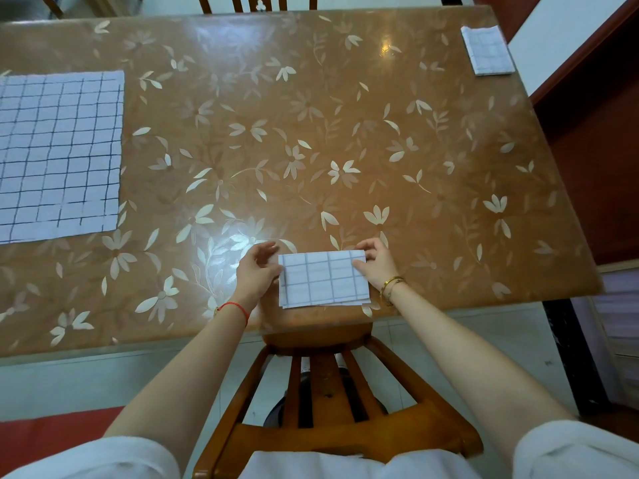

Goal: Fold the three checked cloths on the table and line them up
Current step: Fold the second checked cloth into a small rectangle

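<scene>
A small folded checked cloth (323, 281) lies near the table's front edge, in front of me. My left hand (257, 269) is at its left edge; the thumb touches the cloth and the fingers are relaxed and lifted. My right hand (375, 262) pinches the cloth's far right corner, thumb on top. A second checked cloth (58, 153) lies spread flat and unfolded at the left side of the table. A third checked cloth (487, 50), folded small, sits at the far right corner.
The brown table (311, 133) has a glossy flower-patterned top. A wooden chair (328, 392) stands between me and the table's front edge. Another chair back (257, 3) shows beyond the far edge. A dark red cabinet (594, 150) stands to the right.
</scene>
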{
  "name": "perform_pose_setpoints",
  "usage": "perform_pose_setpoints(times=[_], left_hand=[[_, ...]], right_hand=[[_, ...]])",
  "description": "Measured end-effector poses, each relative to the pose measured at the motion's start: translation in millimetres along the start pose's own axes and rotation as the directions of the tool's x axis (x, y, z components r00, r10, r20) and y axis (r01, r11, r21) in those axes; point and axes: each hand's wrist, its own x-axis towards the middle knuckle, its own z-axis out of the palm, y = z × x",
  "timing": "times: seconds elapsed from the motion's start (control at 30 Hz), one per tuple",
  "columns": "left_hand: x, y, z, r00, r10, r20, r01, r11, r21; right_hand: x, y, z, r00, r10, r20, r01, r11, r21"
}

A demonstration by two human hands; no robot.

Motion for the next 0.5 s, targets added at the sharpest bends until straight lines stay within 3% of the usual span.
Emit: perform_pose_setpoints(times=[0.33,0.43,0.5], left_hand=[[6.3,2.1,4.2,0.999,0.022,-0.045,-0.022,1.0,-0.014],[2.3,4.4,4.4,0.993,0.119,-0.009,-0.115,0.973,0.199],[-1.0,4.0,4.6,0.973,0.229,0.041,-0.227,0.895,0.385]], right_hand=[[-6.2,1.8,11.1,0.998,-0.05,-0.024,0.045,0.984,-0.172],[-7.7,2.6,14.0,0.993,-0.115,-0.036,0.096,0.938,-0.334],[-9.9,3.5,16.6,0.981,-0.189,-0.049,0.136,0.842,-0.523]])
